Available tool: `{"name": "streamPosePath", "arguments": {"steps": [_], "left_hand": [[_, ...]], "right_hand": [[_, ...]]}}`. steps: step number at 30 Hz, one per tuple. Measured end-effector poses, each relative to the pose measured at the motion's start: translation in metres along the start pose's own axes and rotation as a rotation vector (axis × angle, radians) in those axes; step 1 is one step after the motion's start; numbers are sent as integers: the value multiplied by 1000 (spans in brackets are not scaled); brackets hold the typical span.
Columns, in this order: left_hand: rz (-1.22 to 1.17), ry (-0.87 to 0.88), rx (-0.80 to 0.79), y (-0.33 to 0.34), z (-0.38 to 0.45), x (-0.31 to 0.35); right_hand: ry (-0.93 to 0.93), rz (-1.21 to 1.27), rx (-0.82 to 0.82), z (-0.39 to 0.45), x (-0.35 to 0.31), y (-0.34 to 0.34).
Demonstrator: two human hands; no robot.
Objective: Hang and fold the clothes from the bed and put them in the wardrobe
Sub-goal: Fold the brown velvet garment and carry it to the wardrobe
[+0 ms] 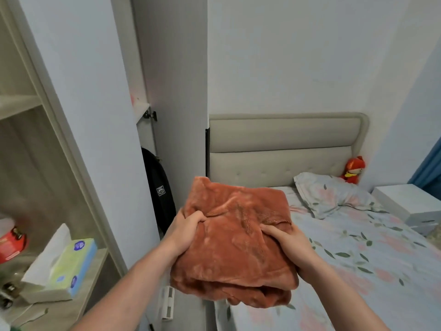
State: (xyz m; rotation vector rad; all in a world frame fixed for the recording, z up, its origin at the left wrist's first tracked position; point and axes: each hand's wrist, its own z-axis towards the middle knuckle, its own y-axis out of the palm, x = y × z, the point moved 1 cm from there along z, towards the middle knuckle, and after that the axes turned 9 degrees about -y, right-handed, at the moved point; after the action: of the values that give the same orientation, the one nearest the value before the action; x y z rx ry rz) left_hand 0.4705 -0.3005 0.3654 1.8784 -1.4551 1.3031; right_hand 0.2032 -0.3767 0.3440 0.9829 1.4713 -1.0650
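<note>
Head view: one wide-angle look down at both hands, with the bed to the right and the wardrobe to the left.
Garment: a folded rust-orange fleece garment (235,244) is held up in the air between the wardrobe and the bed, over the bed's near left corner and clear of the sheet.
Left hand: the left hand (185,229) grips the garment's left edge, fingers curled into the fleece.
Right hand: the right hand (290,244) grips the right edge, thumb on top and fingers tucked under the fold.
Bed: the bed (372,254) has a floral sheet, a matching pillow (331,194) near the beige padded headboard (281,149), and a red plush doll (354,169) in the far corner.
Wardrobe: the open wardrobe (31,144) shows pale wooden shelves; a tissue box (64,266) sits on the lower shelf, with a red container (12,242) just behind it.
Other: a black bag (158,189) hangs beside the wardrobe's white door (90,115), and a white nightstand (410,204) stands past the bed.
</note>
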Motion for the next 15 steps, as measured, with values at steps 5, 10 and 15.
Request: {"name": "streamPosePath", "arguments": {"steps": [5,10,15], "left_hand": [[1,43,66,-15,39,52],[-34,86,155,-35,71,96],[-55,126,204,-54,113,139]], "right_hand": [[-37,27,-69,75,-31,13],[-84,48,-104,139,-61,32],[-114,73,-113,202,-88,53]]}}
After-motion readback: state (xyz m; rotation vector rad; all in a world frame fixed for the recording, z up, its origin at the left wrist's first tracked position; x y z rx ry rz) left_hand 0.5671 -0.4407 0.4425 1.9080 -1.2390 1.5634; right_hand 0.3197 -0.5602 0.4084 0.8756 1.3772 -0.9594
